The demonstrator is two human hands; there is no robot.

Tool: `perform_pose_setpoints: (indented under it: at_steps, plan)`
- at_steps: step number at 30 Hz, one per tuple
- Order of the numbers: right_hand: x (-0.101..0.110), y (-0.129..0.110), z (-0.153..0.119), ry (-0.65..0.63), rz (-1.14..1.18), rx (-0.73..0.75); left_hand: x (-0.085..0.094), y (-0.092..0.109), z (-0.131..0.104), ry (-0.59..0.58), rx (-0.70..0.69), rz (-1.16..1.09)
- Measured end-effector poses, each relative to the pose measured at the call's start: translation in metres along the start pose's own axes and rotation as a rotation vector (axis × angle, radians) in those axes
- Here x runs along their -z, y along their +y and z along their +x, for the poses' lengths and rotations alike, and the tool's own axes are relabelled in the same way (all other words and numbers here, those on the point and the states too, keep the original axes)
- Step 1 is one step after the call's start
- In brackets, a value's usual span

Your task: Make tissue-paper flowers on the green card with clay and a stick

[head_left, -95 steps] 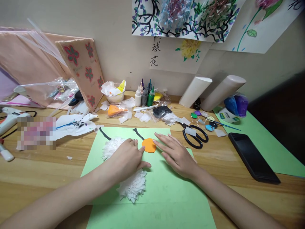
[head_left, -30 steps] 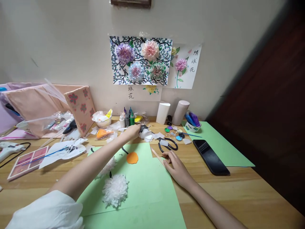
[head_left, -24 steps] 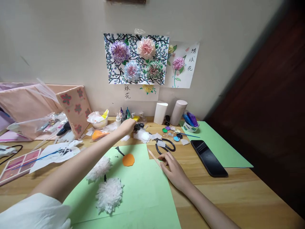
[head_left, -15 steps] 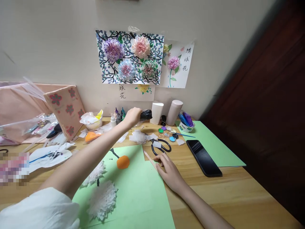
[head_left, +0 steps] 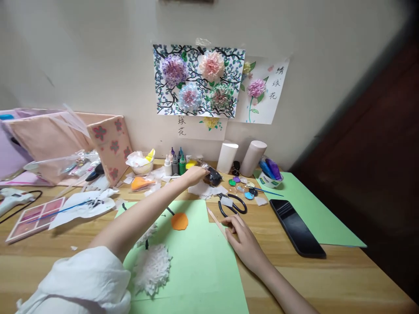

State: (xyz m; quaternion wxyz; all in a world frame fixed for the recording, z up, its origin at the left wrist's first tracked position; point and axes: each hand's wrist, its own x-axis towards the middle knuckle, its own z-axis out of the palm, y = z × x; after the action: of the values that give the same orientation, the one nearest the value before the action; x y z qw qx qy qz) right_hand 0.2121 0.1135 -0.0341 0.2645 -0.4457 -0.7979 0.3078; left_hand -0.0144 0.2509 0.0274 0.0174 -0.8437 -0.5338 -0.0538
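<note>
Left hand lowers the black packet to the papers

At far left, a glue gun and a pink palette lie on the worktop, beside stained white paper bearing a blue brush. A flowered pink box wall stands behind.

Two white ruffled flowers lie on the near green sheet; the left forearm crosses above the farther one, partly hiding it. The orange disc lies right of them, uncovered, whereas the hands touched it in the earliest frame.

Beyond the sheet, the left hand pinches the black packet, its fingers narrow. Just before, the packet was raised near the white bottle; now it is down by the loose papers, right of the small paint bottles.

Scissors lie between those papers and the right hand, whose curled fingers are at a pale stick; whether they grip it, I cannot tell.

Farther right are a phone and a tub, its label unreadable. On the wall, the right-hand picture reads "绣球花"; the lower one shows "球花".
</note>
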Motion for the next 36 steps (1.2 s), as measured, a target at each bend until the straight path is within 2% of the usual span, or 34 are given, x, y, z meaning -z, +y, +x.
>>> perform_pose_setpoints:
  at_steps: [3, 5, 10, 12, 14, 18, 20, 22, 24, 25, 27, 29, 30, 33, 36]
  plan:
    - [0.0, 0.002, -0.001, -0.005, 0.008, -0.009, 0.006, -0.005, -0.019, 0.006, -0.013, 0.027]
    - [0.0, 0.005, -0.003, 0.015, 0.014, -0.012, 0.015, -0.015, -0.044, 0.021, 0.009, 0.044]
    - [-0.003, 0.011, -0.004, 0.156, -0.039, 0.04, 0.042, -0.068, -0.138, 0.015, 0.164, 0.076]
    - [-0.006, 0.008, 0.003, 0.17, -0.097, 0.129, 0.043, -0.09, -0.17, -0.028, 0.204, 0.075]
    - [-0.009, -0.004, 0.016, 0.157, -0.143, 0.232, 0.037, -0.105, -0.19, -0.058, 0.235, 0.066]
    - [-0.02, -0.045, 0.059, 0.133, -0.195, 0.348, 0.02, -0.115, -0.194, -0.029, 0.306, 0.042]
    - [-0.029, -0.068, 0.086, 0.059, -0.224, 0.395, 0.018, -0.116, -0.191, 0.012, 0.324, 0.011]
    - [-0.043, -0.088, 0.115, -0.071, -0.284, 0.451, 0.024, -0.118, -0.192, 0.068, 0.342, -0.037]
    - [-0.062, -0.105, 0.145, -0.245, -0.381, 0.532, 0.035, -0.121, -0.198, 0.134, 0.366, -0.09]
    - [-0.073, -0.114, 0.159, -0.284, -0.432, 0.577, 0.043, -0.123, -0.203, 0.172, 0.38, -0.121]
    - [-0.098, -0.129, 0.187, -0.291, -0.5, 0.634, 0.061, -0.126, -0.214, 0.254, 0.397, -0.187]
    - [-0.123, -0.141, 0.21, -0.29, -0.5, 0.642, 0.08, -0.128, -0.225, 0.433, 0.398, -0.376]
    - [-0.133, -0.145, 0.218, -0.293, -0.497, 0.642, 0.089, -0.128, -0.23, 0.483, 0.379, -0.428]
    - [-0.151, -0.146, 0.226, -0.357, -0.5, 0.66, 0.112, -0.127, -0.243, 0.545, 0.368, -0.49]
    - [-0.15, -0.139, 0.22, -0.403, -0.537, 0.647, 0.124, -0.129, -0.253, 0.619, 0.404, -0.515]
